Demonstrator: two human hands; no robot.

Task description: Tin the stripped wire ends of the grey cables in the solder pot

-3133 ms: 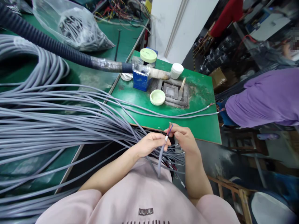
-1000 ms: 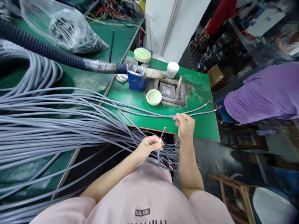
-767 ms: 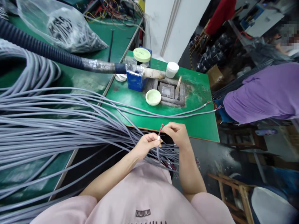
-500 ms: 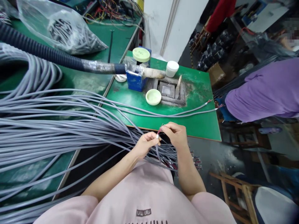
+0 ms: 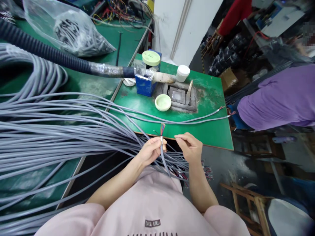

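My left hand [image 5: 152, 150] pinches a grey cable [image 5: 162, 158] between thumb and fingers, just below its stripped end. A white band [image 5: 161, 139] circles the cable there, and thin coloured wires [image 5: 162, 129] fan upward from it, with one dark strand out to the left. My right hand [image 5: 189, 146] is apart from the cable, to its right, its fingers loosely curled and holding nothing visible. Both hands are at the near edge of the green table [image 5: 209, 133]. Below them lie more cable ends [image 5: 180, 173] with coloured wires showing.
Many grey cables [image 5: 61, 137] spread across from the left. Two cables lie across the table beside a square metal pot [image 5: 178, 95], a pale green dish [image 5: 162, 103] and a white jar [image 5: 182, 72]. A black hose [image 5: 73, 64] rests on a blue holder [image 5: 144, 86]. A person in purple [image 5: 278, 95] is at right.
My right hand has let go of the wires and moved right. The cable end in my left hand has shifted slightly left and stands more upright, its wires fanned out.
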